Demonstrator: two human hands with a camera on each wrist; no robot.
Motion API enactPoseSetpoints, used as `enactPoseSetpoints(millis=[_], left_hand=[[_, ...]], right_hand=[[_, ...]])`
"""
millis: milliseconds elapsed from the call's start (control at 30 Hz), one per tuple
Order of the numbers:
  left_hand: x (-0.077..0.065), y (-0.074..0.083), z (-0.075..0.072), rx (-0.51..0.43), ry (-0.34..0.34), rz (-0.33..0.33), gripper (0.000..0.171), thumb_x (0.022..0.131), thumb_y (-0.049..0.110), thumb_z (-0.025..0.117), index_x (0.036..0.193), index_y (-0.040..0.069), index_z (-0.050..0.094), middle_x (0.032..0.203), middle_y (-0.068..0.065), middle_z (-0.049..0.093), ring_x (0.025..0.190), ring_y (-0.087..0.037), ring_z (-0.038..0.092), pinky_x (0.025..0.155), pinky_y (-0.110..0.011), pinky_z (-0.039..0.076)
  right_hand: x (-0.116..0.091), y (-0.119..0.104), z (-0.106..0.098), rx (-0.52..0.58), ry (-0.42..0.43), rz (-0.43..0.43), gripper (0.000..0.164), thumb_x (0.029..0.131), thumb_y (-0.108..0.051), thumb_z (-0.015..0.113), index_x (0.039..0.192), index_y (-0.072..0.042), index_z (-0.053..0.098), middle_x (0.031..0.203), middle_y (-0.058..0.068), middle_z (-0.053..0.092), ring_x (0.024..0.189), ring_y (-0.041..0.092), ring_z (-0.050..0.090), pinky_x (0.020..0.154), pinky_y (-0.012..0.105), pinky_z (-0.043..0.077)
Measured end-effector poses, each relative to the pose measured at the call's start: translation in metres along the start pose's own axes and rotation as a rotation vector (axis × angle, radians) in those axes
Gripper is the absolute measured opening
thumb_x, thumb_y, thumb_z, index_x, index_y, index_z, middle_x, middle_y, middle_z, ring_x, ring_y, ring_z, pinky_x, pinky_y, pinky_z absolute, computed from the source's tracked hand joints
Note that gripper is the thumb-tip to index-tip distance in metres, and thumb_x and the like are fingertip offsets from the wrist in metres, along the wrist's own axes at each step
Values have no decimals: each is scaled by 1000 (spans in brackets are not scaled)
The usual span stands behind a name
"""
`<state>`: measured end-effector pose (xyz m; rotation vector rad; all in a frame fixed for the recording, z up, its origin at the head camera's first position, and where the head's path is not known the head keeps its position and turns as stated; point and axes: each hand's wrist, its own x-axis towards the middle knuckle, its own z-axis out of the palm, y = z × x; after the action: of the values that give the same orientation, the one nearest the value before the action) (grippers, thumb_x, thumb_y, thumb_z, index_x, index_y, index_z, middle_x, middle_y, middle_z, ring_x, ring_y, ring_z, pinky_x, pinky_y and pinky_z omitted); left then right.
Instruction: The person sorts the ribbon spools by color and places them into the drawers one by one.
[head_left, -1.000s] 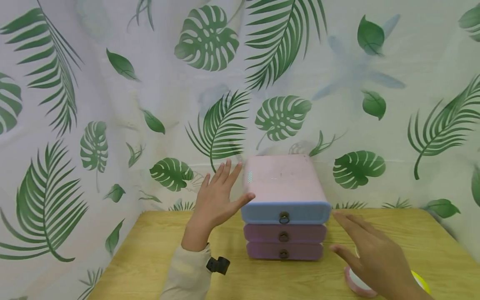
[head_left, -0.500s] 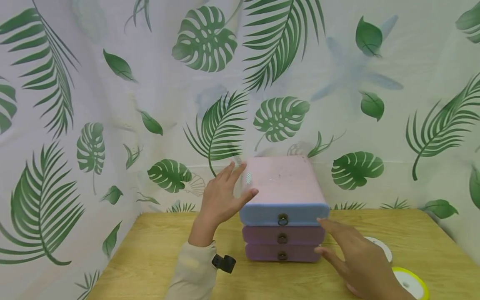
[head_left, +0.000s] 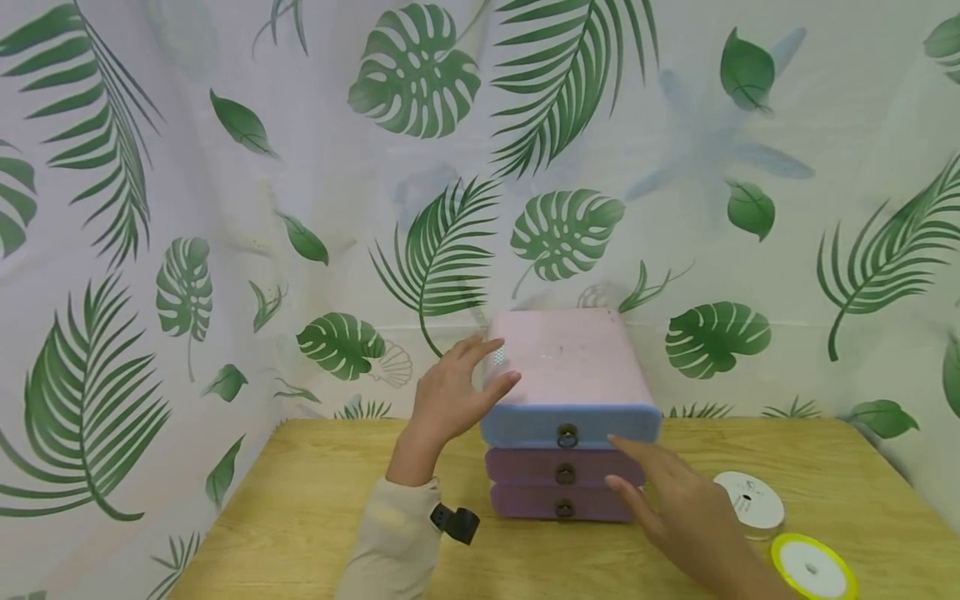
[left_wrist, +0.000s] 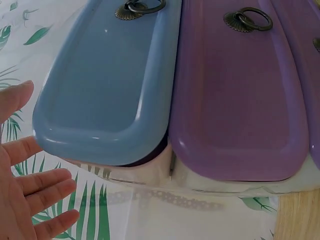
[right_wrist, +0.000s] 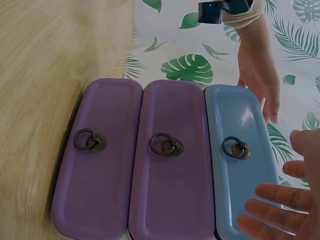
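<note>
Compared with 0.5 s ago, the right hand (head_left: pixel 693 521) has shifted left across the right part of the drawer unit (head_left: pixel 562 358), uncovering more of the white spool (head_left: pixel 756 498) at the unit's right, while the left hand (head_left: pixel 446 396) has bent its fingers a little more beside the unit's left side. Both hands have their fingers loosely extended and apart, pinching nothing; whether any fingertip touches the unit cannot be told. In the left wrist view, 1 finger meets the outline of the blue drawer (head_left: pixel 517 427), so its tip is hard to make out, and each wrist view cuts off its own hand at the edge. Right fingers cover part of the unit's front in the head view, and the purple drawers (head_left: pixel 521 467), 2 of them below the blue 1, lose their right ends behind that hand. All 3 drawers are in the unit, fronts covering whatever they may hold, each with a metal ring pull (head_left: pixel 567 435); a dark gap shows behind the blue front in the left wrist view, too dark to see into. Nearer the camera than the unit, to its right, a yellow-rimmed disc (head_left: pixel 816 575) lies on the table (head_left: pixel 300 500); print on the white spool is too small to read
</note>
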<state>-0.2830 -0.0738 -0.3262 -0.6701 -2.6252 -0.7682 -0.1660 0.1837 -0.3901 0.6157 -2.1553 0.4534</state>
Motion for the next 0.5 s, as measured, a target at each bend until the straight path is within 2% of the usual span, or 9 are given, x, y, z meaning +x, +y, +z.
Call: enactPoseSetpoints(millis=[133, 333, 500], left_hand=[[2, -2, 3, -34, -3, -10, 54, 92, 52, 56, 139, 24, 53, 145, -10, 48, 132, -32, 48, 93, -56, 46], [4, -4, 7, -51, -1, -8, 52, 92, 51, 57, 137, 25, 55, 142, -8, 52, 129, -30, 50, 90, -53, 48], [2, -6, 9, -55, -22, -31, 52, 92, 52, 57, 136, 25, 56, 141, -5, 52, 130, -28, 49, 90, -52, 48]], right_hand=[[3, -1, 7, 13, 26, -18, 41, 95, -38, 59, 124, -9, 63, 103, 9, 71, 70, 18, 67, 49, 21, 47], [7, -3, 11, 12, 13, 2, 39, 94, -35, 61, 124, -11, 63, 103, 7, 71, 75, 20, 69, 49, 21, 46], [7, -5, 16, 23, -15, 47, 39, 87, -26, 70, 122, -11, 64, 104, 7, 71, 71, 19, 68, 48, 19, 45]])
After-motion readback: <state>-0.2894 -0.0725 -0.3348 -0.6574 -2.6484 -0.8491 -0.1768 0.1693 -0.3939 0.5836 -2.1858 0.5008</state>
